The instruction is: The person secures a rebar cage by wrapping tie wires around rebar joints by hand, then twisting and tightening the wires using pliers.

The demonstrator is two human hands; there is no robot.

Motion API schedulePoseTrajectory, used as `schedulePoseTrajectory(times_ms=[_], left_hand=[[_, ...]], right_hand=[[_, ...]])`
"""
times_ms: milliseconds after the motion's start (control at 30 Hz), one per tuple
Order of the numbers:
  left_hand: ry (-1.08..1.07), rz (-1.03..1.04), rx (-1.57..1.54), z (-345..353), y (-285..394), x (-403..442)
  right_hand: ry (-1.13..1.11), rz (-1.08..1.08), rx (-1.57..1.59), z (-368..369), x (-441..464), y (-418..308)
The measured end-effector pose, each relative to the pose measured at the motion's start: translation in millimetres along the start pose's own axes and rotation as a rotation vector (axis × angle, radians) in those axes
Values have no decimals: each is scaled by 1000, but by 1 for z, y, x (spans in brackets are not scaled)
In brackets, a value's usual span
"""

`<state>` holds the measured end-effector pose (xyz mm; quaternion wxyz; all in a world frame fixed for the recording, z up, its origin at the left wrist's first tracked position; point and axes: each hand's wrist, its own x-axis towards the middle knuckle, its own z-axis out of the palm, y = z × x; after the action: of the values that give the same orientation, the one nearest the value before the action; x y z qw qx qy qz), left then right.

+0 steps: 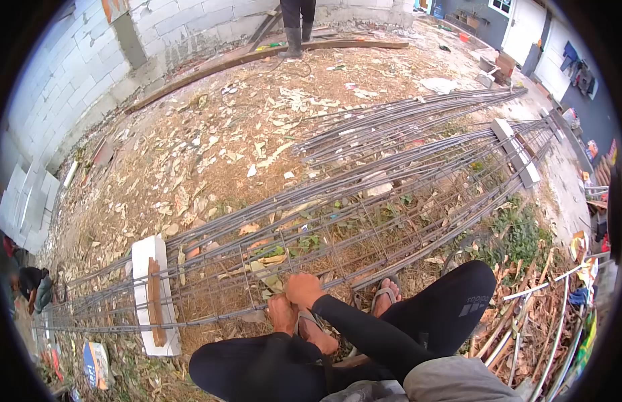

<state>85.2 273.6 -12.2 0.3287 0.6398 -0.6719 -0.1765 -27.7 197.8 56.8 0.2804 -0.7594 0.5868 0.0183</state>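
My right hand (303,290) is closed, its knuckles up, at the near edge of a long rebar cage (334,251). Just beside and below it, my left hand (282,313) is closed too, nearly touching the right. Whatever the fingers grip is hidden or too small to make out. Thin cross ties run over the long steel bars of the cage. At its left part, a white block (143,268) with a wooden strip (154,301) lies at the bars; a second white block (515,154) is at the far right.
Loose steel bars (391,117) lie beyond the cage. One person in boots (294,43) stands by a long timber (224,65); another person (33,285) bends at the far left. My sandalled feet (386,295) are close to the cage. Pipes and sticks (518,321) lie at right.
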Motion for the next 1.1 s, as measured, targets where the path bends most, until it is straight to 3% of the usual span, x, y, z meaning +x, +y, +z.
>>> schedulePoseTrajectory(times_ms=[133, 200, 267, 367, 600, 700, 833, 900, 1033, 1100], left_hand=[[-34, -61, 107, -10, 28, -9], [-30, -119, 170, -13, 43, -8], [-32, -173, 226, -11, 52, -4], [-47, -207, 263, -10, 50, -10], [56, -208, 237, 11, 29, -20], [45, -227, 255, 3, 48, -16], [113, -216, 299, 9, 47, -11], [-108, -316, 263, 5, 37, -3], [-632, -380, 427, -13, 5, 32], [-650, -433, 94, -25, 0, 43]], right_hand=[[-150, -30, -49, 7, 23, 1], [-98, -109, -63, 2, 27, 0], [-273, -129, -182, -11, 34, -5], [-348, -97, -235, -7, 45, -9], [-32, -299, -288, 23, 41, -1], [42, -284, -129, 20, 32, 5], [-171, 4, 462, -16, 1, 20], [-206, 87, 758, -8, -14, 36], [-97, 118, 952, 9, -39, 40], [-85, 168, 975, 4, -55, 35]])
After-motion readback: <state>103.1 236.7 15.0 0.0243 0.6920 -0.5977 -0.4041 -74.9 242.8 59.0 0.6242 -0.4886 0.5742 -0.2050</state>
